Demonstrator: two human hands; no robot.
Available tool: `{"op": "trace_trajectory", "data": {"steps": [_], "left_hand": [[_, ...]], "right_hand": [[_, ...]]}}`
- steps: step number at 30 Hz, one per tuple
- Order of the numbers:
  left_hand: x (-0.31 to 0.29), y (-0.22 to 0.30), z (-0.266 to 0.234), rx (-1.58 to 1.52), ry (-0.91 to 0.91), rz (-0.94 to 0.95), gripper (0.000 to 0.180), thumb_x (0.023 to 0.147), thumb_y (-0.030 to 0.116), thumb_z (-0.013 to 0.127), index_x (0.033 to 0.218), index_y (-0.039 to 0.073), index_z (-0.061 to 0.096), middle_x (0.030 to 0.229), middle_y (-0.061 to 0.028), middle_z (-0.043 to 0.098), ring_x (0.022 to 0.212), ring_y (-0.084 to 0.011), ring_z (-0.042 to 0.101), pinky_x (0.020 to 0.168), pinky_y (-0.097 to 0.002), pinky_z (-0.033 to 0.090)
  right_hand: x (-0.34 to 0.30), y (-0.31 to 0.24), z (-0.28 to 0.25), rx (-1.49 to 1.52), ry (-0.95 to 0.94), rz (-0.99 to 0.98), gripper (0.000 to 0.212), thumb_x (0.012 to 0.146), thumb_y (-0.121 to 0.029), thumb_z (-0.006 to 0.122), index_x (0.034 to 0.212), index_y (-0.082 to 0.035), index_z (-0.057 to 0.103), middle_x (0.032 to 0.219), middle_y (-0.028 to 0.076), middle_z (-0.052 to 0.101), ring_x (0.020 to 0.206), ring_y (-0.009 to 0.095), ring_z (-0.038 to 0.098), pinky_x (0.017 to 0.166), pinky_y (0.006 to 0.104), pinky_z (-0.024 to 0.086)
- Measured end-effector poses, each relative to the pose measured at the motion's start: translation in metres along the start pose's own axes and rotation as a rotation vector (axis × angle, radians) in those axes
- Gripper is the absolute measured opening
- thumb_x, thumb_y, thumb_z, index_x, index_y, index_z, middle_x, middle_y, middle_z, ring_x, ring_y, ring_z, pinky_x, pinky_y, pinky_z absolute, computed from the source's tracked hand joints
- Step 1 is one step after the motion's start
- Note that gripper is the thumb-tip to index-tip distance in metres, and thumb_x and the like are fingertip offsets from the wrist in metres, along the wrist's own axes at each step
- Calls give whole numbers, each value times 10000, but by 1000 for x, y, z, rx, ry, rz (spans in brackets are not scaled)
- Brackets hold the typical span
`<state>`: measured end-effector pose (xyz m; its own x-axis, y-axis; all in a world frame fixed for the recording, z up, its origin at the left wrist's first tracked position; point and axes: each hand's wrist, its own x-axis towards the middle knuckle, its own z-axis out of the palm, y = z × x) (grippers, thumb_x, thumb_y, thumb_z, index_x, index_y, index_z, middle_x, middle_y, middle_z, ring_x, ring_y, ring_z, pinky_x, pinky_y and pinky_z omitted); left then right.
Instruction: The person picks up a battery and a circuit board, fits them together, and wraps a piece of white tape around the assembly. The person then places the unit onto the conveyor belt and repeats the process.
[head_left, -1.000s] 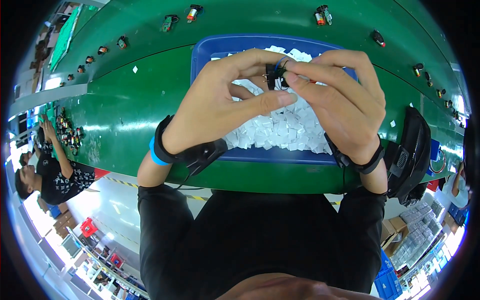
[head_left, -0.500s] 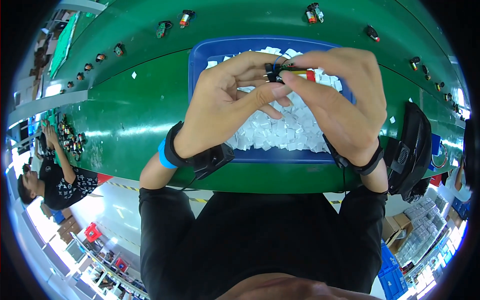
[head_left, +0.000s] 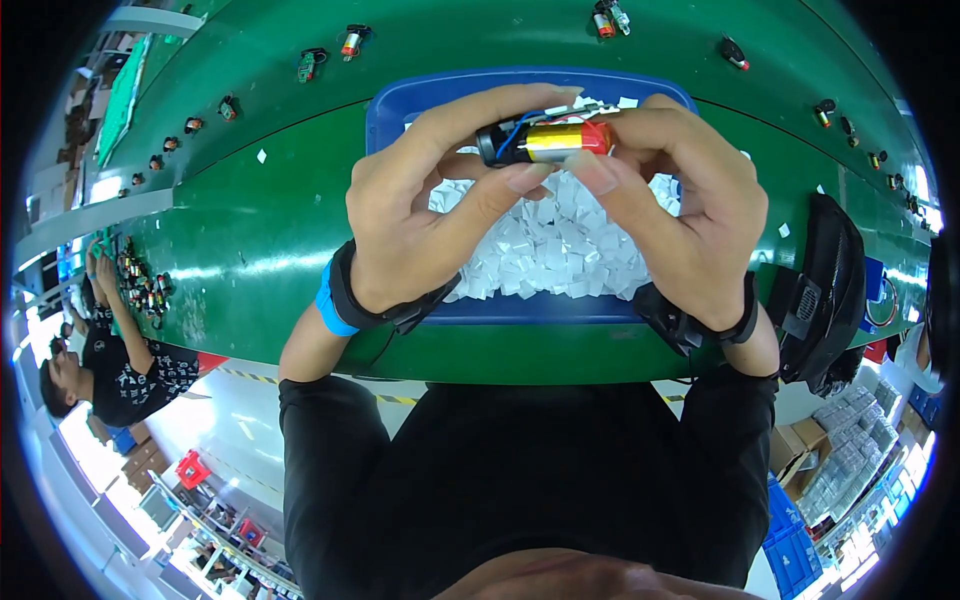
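A battery with a yellow and red wrapper lies sideways between my two hands. Its left end carries a black cap, and a blue wire loops over it. A thin strip, perhaps a circuit board's edge, runs along the upper side, partly behind fingers. My left hand pinches the capped end between thumb and fingers. Closed on the red end is my right hand, its thumb against the wrapper. Both hands are above a blue tray heaped with small white pieces.
More battery assemblies are spaced along the green table's far part. A black bag stands at the right edge. Over on the left, a co-worker sits beside a pile of assemblies. Black devices with cables are strapped to my wrists.
The battery has turned, so its yellow and red side now shows more fully. My left hand has shifted slightly left, and the fingers of both hands have moved on the battery.
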<state>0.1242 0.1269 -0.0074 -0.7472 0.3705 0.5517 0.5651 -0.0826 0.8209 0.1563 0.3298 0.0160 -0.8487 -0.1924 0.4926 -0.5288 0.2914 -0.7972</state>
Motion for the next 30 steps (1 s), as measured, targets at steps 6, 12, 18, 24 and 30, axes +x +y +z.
{"op": "trace_trajectory", "data": {"steps": [6, 12, 18, 24, 30], "left_hand": [[-2, 7, 2, 232, 15, 15, 367, 795, -55, 781, 1150, -25, 695, 1139, -115, 742, 845, -143, 712, 578, -208, 547], [-3, 4, 0, 346, 15, 155, 353, 807, -42, 776, 1149, -16, 689, 1117, -122, 739, 844, -152, 710, 585, -214, 557], [5, 19, -2, 44, -85, -317, 313, 951, 19, 655, 1232, -79, 559, 1141, -176, 674, 951, -216, 689, 701, -311, 619], [6, 12, -1, -226, -13, -469, 282, 923, 102, 726, 1157, -25, 634, 1014, -91, 676, 810, -114, 648, 579, -245, 593], [5, 16, -6, 55, -264, -597, 295, 893, 165, 779, 1098, -11, 660, 908, -68, 648, 715, -86, 607, 507, -223, 512]], "right_hand": [[-5, 3, 7, 132, 45, 13, 164, 900, -31, 739, 1021, 75, 704, 779, 72, 636, 563, 78, 546, 494, 217, 382], [-10, -3, 13, 291, 47, 218, 186, 948, -64, 697, 1064, 80, 720, 754, 73, 635, 518, 74, 534, 473, 208, 369], [-4, 0, 5, 196, -36, 339, 181, 956, -106, 697, 1032, 54, 731, 726, 51, 643, 524, 65, 540, 478, 210, 378], [6, 1, -21, -74, -226, 285, 143, 929, -130, 725, 976, 5, 728, 749, 37, 653, 594, 78, 573, 529, 208, 407], [10, 7, -7, -162, -37, -30, 141, 908, -148, 743, 980, -31, 709, 891, 43, 672, 717, 97, 611, 573, 213, 425]]}}
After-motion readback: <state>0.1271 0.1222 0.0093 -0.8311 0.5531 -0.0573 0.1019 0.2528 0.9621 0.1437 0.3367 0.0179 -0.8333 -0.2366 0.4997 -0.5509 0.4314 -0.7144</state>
